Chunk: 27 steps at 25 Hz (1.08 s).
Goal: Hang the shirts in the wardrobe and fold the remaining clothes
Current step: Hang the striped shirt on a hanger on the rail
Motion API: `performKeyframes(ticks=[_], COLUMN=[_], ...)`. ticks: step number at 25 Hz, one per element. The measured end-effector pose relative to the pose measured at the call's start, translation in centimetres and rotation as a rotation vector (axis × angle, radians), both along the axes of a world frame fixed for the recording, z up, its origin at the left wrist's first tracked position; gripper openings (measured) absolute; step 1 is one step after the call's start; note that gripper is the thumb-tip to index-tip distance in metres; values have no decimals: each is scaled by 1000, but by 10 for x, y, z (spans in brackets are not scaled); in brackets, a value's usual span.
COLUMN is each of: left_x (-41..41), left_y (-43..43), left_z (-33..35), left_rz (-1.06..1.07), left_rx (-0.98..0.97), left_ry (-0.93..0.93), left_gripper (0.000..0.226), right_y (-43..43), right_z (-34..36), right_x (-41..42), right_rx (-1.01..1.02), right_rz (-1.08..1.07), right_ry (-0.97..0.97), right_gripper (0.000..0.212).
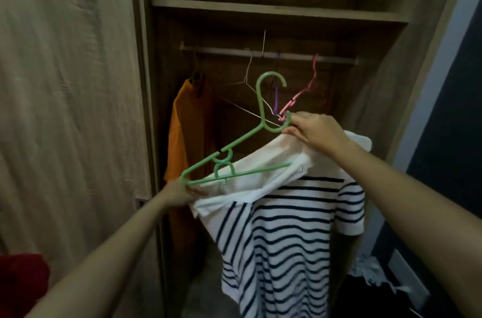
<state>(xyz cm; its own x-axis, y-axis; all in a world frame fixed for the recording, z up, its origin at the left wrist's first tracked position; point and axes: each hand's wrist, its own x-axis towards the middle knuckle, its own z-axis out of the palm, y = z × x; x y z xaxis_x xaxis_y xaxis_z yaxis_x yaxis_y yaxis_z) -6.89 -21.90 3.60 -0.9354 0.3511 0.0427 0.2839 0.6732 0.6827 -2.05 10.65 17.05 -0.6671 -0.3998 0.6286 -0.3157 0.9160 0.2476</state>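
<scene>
1. The left hand [180,191], at the lower left of the frame's middle, curls its fingers round the left tip of the green hanger [260,104] and seems to pinch a fold of white cloth with it
2. The right hand [313,131], right of centre, pinches the white collar area of the striped polo shirt [287,226], tight against the hanger's lower loop; I cannot tell whether it grips the plastic too
3. The shirt hangs in mid-frame in front of the open wardrobe [273,9], with only the hanger's right arm under the cloth and its left arm bare
4. Step in hand, as I judge it: dressing the hanger
5. Next: work the left shoulder over the bare arm, then lift the hook to the rail [221,49], into a gap among the orange shirt [185,135], wire hanger [247,67] and pink hanger [313,78]
</scene>
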Motion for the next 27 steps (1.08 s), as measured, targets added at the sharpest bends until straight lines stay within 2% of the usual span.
performKeyframes(ticks=[2, 4, 7, 9, 11, 13, 14, 15, 16, 18, 19, 21, 23, 25, 27], left_x=[-5, -10, -9, 2, 20, 39, 42, 43, 42, 34, 31, 22, 15, 9, 1], left_y=[-8, -7, 5, 22, 47, 68, 70, 66, 58, 37, 29, 20, 12, -3, -22], left_z=[26, 43, 66, 78, 81, 67, 59, 56, 59, 75, 88, 107, 111, 111, 110], left_rz=[117, 187, 347, 434, 449, 291, 166, 76, 72, 238, 282, 158, 23, 49, 94], left_rx=[-113, -160, -296, -293, -283, -329, -339, -337, -288, -129, -119, -239, -247, -113, -17], left_ry=[42, 35, 186, 370, 687, 1026, 1115, 1126, 1129, 1118, 1083, 958, 876, 872, 867], left_gripper=[23, 25, 31, 36, 36, 46, 46, 44, 44, 49, 53, 50, 40, 40, 28], right_y=[10, 6, -7, -23, -39, -47, -48, -46, -44, -39, -39, -48, -56, -51, -28], right_z=[-11, -18, -27, -30, -26, -21, -18, -16, -13, -9, -8, -7, -5, -2, -5], right_x=[1, 3, 2, -2, -4, -2, 1, 4, 7, 9, 10, 10, 11, 15, 16], right_rx=[41, 64, 152, 29, -223, -374, -412, -432, -444, -468, -483, -482, -455, -480, -551], right_rz=[-76, -98, -73, -96, -150, -118, -87, -53, -22, 32, 50, 65, 117, 178, 102], right_ry=[10, 23, 66, 66, 4, -7, 1, 9, 7, 3, 7, 2, -78, -204, -196], right_gripper=[71, 54, 47, 46, 40, 37, 35, 33, 31, 32, 33, 34, 31, 46, 54])
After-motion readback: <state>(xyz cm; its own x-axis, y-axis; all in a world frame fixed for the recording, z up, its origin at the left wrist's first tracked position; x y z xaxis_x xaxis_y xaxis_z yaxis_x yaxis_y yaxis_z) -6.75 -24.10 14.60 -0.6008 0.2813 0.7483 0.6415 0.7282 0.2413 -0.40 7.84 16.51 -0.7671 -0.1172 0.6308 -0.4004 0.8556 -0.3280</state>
